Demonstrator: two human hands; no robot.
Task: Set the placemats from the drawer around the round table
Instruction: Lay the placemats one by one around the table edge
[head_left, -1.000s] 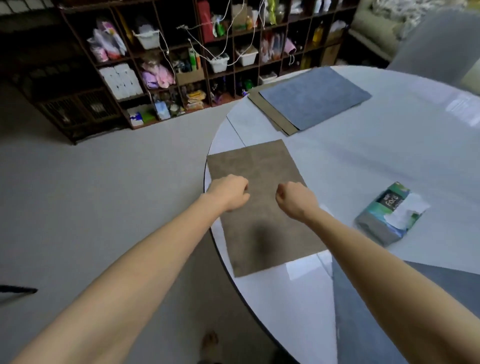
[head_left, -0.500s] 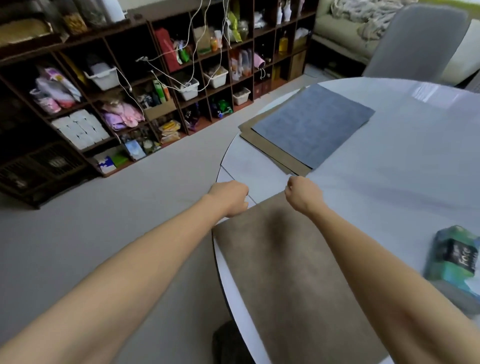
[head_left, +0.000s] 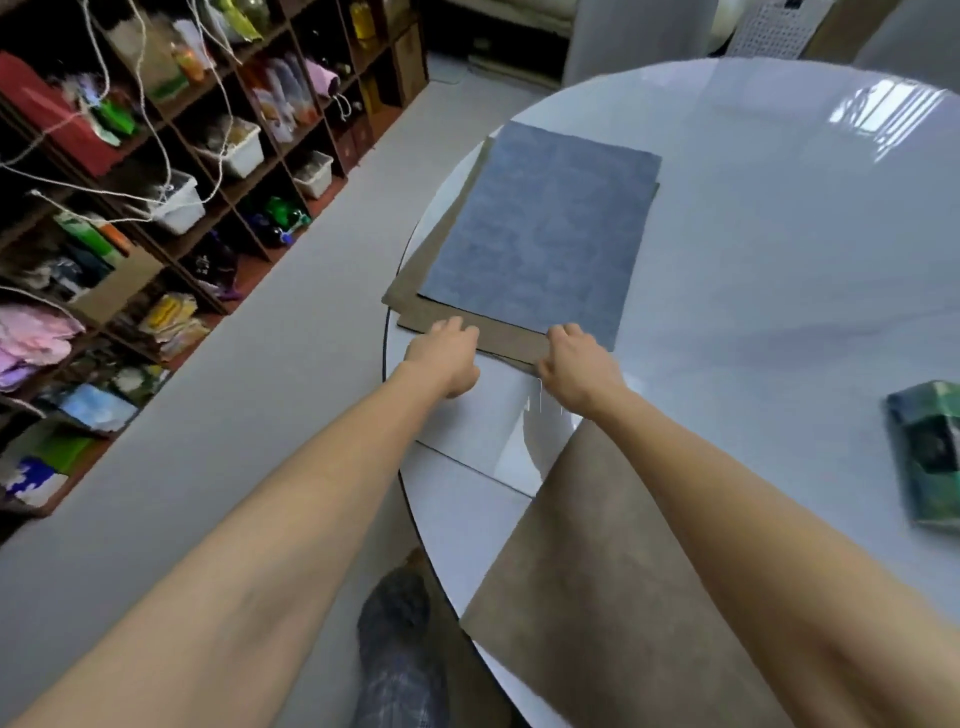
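A blue-grey placemat (head_left: 545, 223) tops a stack of brown placemats (head_left: 441, 265) at the left rim of the round white table (head_left: 779, 249). My left hand (head_left: 444, 356) and my right hand (head_left: 576, 361) are both at the stack's near edge. Each has its fingers on top of the brown edge and its thumb at the table side, pinching it. Another brown placemat (head_left: 597, 571) lies flat on the table below my right forearm, which hides part of it.
A green tissue pack (head_left: 930, 452) lies at the right edge of the view. Cluttered dark shelving (head_left: 156, 182) lines the left wall beyond the grey floor. My leg (head_left: 400, 649) stands beside the table rim. A sofa and a chair back sit behind the table.
Both hands left the brown placemat now lying near me and reached forward to the stack. They went from closed fists to fingers on its near edge. The view shifted toward the stack.
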